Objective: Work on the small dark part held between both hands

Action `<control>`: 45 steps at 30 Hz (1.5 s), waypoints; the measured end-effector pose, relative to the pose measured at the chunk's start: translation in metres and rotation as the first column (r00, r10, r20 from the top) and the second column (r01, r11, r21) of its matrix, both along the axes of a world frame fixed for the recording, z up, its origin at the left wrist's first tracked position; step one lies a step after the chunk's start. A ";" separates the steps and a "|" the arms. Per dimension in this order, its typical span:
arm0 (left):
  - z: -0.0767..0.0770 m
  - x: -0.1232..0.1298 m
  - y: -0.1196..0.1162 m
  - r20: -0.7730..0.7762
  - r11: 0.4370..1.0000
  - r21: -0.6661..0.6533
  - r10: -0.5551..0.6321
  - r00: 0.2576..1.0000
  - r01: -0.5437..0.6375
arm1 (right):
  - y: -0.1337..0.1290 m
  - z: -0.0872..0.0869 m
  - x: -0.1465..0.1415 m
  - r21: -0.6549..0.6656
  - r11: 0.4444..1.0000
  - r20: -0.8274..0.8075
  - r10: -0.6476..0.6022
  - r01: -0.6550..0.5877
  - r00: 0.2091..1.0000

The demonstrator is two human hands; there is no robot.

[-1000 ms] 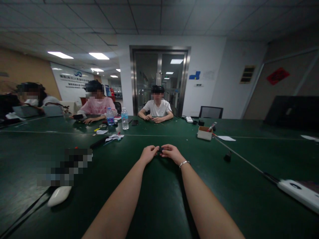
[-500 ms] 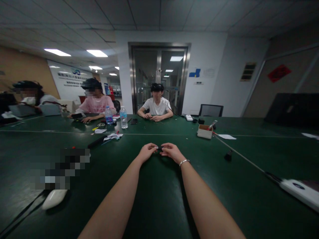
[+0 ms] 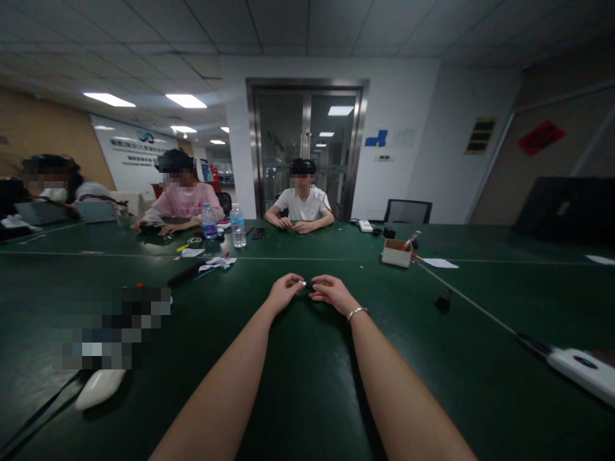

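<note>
My left hand [image 3: 287,291] and my right hand [image 3: 332,293] meet above the green table [image 3: 307,378], with a small gap between their fingertips. Across that gap lies a small black object with a bright silver end [image 3: 307,285], too small for me to name. The fingers of the left hand pinch it at the silver end. Thumb and fingers of the right hand close on its black end. A silver bracelet [image 3: 357,314] circles the right wrist. The fingers hide part of the small object.
Ahead stand two water bottles [image 3: 237,225] and a small open box [image 3: 396,253]. A small black item [image 3: 443,301] and a white power strip [image 3: 583,371] with its cord lie right. At left is a white rounded object [image 3: 100,388]. Three people sit across the table.
The silver end by my left fingertips shows brighter than before. Both hands have barely moved, and the view has shifted slightly.
</note>
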State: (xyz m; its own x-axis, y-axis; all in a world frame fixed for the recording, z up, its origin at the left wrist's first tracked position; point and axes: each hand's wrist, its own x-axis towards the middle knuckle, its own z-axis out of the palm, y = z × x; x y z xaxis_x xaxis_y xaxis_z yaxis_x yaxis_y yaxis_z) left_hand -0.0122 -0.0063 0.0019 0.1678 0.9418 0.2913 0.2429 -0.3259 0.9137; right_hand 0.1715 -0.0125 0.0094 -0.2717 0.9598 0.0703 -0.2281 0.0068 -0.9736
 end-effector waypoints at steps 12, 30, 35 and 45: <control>-0.005 0.001 0.004 0.044 0.999 0.026 0.022 0.999 -0.023 | 0.001 0.000 0.001 -0.010 1.000 -0.008 0.016 -0.016 1.000; -0.003 0.001 0.002 0.032 0.999 0.023 0.022 0.999 -0.022 | 0.002 -0.002 0.001 -0.002 1.000 -0.009 0.007 -0.007 1.000; -0.004 0.001 0.003 0.042 1.000 0.001 0.011 0.999 -0.011 | 0.003 -0.003 0.001 0.001 1.000 -0.011 0.017 -0.017 1.000; -0.006 0.002 0.006 0.005 0.997 -0.051 0.066 0.998 -0.066 | 0.001 -0.002 0.002 0.002 0.999 -0.005 0.039 -0.039 0.999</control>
State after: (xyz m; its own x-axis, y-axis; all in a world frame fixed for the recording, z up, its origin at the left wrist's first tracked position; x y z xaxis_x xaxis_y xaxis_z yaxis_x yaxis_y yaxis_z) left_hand -0.0102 -0.0001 -0.0042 0.1030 0.9644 0.2434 0.2563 -0.2622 0.9304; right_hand 0.1731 -0.0111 0.0072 -0.3082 0.9484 0.0742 -0.2335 0.0002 -0.9724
